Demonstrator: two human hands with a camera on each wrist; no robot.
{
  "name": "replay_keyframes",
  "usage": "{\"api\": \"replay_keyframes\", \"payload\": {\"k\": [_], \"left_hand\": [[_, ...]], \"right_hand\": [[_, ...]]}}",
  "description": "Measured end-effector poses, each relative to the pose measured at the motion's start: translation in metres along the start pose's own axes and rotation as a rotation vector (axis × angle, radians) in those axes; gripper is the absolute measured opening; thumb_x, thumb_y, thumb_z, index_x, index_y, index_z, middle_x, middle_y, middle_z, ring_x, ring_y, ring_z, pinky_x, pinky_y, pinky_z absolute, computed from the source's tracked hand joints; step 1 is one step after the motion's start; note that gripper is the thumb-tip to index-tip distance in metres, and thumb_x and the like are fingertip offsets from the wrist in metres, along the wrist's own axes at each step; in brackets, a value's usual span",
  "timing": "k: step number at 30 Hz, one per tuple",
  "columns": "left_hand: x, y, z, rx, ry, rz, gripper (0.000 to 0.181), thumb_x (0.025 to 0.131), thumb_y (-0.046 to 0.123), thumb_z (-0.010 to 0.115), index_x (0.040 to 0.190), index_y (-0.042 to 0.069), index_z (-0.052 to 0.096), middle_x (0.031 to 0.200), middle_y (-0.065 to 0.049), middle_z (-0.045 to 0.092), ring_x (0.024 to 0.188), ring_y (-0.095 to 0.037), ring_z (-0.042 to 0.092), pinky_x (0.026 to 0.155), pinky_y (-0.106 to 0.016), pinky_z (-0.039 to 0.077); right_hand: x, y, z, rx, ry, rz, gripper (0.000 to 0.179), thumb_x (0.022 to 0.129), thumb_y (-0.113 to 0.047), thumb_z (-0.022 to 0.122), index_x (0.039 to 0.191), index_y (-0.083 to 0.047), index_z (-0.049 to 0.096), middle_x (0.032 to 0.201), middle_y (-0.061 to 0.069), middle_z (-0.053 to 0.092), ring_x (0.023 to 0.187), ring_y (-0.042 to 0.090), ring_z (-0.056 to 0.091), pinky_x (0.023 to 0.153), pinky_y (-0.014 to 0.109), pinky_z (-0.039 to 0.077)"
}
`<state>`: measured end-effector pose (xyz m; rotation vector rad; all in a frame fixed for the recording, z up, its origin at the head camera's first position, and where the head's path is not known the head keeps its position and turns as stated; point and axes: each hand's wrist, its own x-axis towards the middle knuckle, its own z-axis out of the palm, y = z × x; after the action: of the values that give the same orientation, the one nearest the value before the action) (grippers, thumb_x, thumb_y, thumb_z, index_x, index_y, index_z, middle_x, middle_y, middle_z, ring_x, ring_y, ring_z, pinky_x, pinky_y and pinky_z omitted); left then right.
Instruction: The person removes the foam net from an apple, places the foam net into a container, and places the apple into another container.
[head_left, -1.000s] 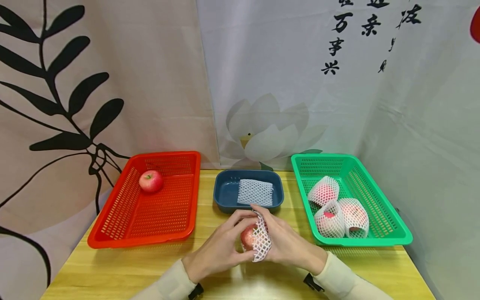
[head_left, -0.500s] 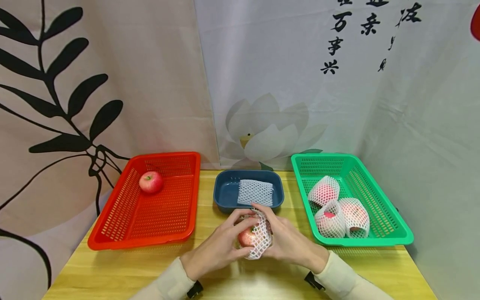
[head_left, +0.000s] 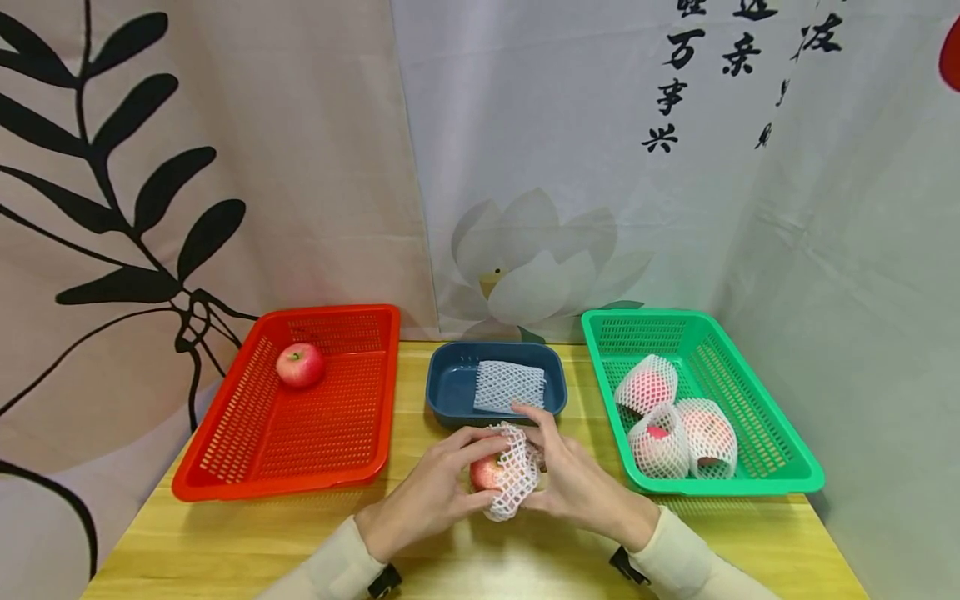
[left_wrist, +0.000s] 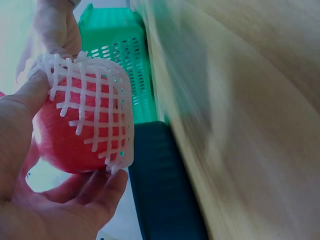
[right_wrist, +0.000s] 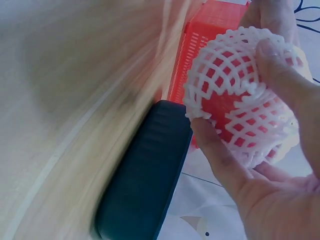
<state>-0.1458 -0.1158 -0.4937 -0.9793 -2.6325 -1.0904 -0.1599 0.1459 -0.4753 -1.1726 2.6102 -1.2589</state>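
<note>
In the head view, a red apple [head_left: 485, 473] sits between the two hands above the table, partly covered by a white foam fruit net [head_left: 519, 482]. My left hand [head_left: 431, 490] grips it from the left, thumb below and fingers above; the left wrist view shows bare red apple skin [left_wrist: 65, 142] on this side. My right hand [head_left: 585, 479] holds the net against the apple's other side, its index finger lifted. From the right wrist, the net [right_wrist: 225, 65] covers most of that side, with a thumb and finger on the mesh and red showing through a gap.
A red basket [head_left: 322, 479] with one bare apple [head_left: 301, 365] stands left. Behind the hands, a dark blue tray [head_left: 450, 379] holds a flat foam net [head_left: 510, 386]. On the right, a green basket [head_left: 772, 433] contains three netted apples [head_left: 712, 437].
The netted apple and both hands have shifted slightly left. The net has spread further over the apple toward the left hand. The right index finger now stands raised off the net.
</note>
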Motion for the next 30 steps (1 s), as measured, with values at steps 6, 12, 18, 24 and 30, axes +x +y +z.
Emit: {"api": "replay_keyframes", "payload": {"k": [6,12,18,24,30], "left_hand": [[-0.0007,-0.0016,0.0008,-0.013,0.041,-0.042,0.070,0.090,0.017,0.104,0.154,0.021,0.075,0.149,-0.008,0.067,0.126,-0.023,0.076,0.106,-0.034,0.069],[-0.0009,-0.0012,0.0021,-0.018,0.081,-0.091,0.069,0.089,0.017,0.104,0.152,0.020,0.076,0.147,-0.008,0.066,0.122,-0.021,0.074,0.101,-0.029,0.069],[0.0002,-0.0006,0.0028,-0.028,0.126,-0.093,0.066,0.088,0.017,0.105,0.148,0.019,0.078,0.145,-0.007,0.066,0.121,-0.019,0.073,0.100,-0.029,0.069],[-0.0003,-0.0006,0.0027,-0.049,0.138,-0.094,0.067,0.087,0.012,0.103,0.148,0.020,0.078,0.145,-0.006,0.066,0.121,-0.020,0.074,0.100,-0.029,0.069],[0.0003,-0.0003,-0.0007,-0.050,0.168,-0.109,0.067,0.084,0.007,0.101,0.146,0.019,0.079,0.144,-0.004,0.066,0.123,-0.019,0.074,0.101,-0.028,0.069]], "right_hand": [[0.0012,0.0021,0.0030,-0.153,0.078,-0.047,0.099,0.080,-0.012,0.109,0.159,-0.003,0.050,0.155,0.014,0.069,0.136,0.030,0.077,0.109,0.042,0.070],[0.0039,0.0041,0.0018,-0.330,0.175,-0.133,0.102,0.067,-0.012,0.116,0.155,-0.006,0.065,0.155,0.013,0.065,0.143,0.031,0.069,0.117,0.052,0.066],[0.0055,0.0057,0.0012,-0.302,0.223,-0.222,0.096,0.068,-0.004,0.114,0.153,-0.003,0.069,0.142,0.013,0.067,0.115,0.023,0.077,0.099,0.037,0.072],[0.0053,0.0072,0.0012,-0.217,0.225,-0.240,0.087,0.075,0.006,0.107,0.153,0.000,0.069,0.117,0.006,0.069,0.088,0.009,0.072,0.078,0.019,0.067],[0.0064,0.0059,-0.0056,-0.178,0.200,-0.231,0.079,0.082,0.015,0.096,0.155,0.000,0.068,0.105,0.004,0.078,0.085,0.005,0.071,0.073,0.018,0.065]]}}
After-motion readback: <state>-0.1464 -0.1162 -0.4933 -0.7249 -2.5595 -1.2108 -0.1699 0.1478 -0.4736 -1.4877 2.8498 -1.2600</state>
